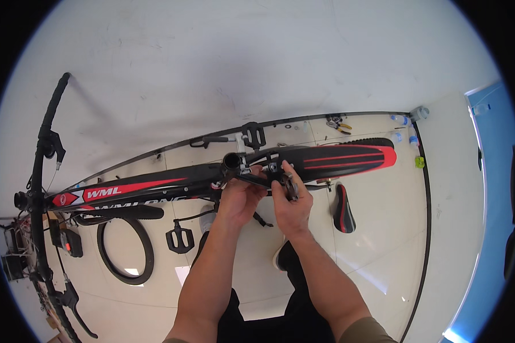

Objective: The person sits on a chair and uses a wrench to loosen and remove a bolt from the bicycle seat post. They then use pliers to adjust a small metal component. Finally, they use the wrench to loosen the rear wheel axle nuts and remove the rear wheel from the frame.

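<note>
A black and red bicycle (137, 186) stands across the view, its handlebar at the left. The open top of its seat tube (232, 162) shows without a saddle. Just right of it, my left hand (243, 197) reaches in with fingers closed together by the rear of the frame; whatever they grip is hidden. My right hand (292, 211) is closed around a small dark metal piece (292, 187), with fingers close to the front end of the black and red mudguard (349, 159). The two hands are close together, and the bicycle parts between them are partly covered.
A black and red saddle (344, 208) lies on the floor at right. One loose tyre (126, 251) is at lower left. Yellow-handled pliers (341, 127) and plastic bottles (400, 120) are along the wall. Pedals (180, 239) and the handlebar (39, 188) stick out from the bicycle.
</note>
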`<state>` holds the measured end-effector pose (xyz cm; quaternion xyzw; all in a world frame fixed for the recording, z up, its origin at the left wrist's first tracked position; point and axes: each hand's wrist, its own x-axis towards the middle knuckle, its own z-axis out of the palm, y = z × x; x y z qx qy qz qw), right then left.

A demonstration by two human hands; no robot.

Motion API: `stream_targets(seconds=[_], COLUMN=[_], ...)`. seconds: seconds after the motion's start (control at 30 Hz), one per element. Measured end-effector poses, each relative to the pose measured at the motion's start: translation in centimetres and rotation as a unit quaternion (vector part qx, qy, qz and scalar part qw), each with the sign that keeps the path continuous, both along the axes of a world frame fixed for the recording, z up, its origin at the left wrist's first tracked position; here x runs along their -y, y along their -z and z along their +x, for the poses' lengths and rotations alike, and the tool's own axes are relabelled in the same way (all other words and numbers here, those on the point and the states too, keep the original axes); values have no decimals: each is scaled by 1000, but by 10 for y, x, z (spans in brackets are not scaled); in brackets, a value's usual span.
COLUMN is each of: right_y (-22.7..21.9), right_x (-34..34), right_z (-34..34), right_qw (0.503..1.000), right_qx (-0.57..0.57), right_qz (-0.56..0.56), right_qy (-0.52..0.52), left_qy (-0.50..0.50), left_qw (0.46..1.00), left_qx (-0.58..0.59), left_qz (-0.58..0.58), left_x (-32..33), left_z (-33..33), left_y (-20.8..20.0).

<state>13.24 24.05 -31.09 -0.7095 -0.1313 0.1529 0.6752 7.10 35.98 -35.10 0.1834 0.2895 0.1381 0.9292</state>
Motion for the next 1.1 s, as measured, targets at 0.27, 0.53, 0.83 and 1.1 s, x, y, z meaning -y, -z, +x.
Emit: stream_targets(seconds=[0.27,0.53,0.83,1.1], right_y=[11,7,6,15], right_x=[-4,-2,0,1], right_z=[2,3,5,7], right_qw=[997,995,994,992], right_qx=[-1,-4,16,40], right_qz=[-70,-73,-79,-101], right_qy=[-23,-67,-73,-63], left_qy=[108,97,114,90], left_qw=[993,993,993,995], left_qx=[-44,-64,-13,-27], left_qz=[-16,-34,-25,-26], left_x=[-15,-15,-17,-14], left_z=[15,16,14,17], left_y=[-9,-6,9,-1])
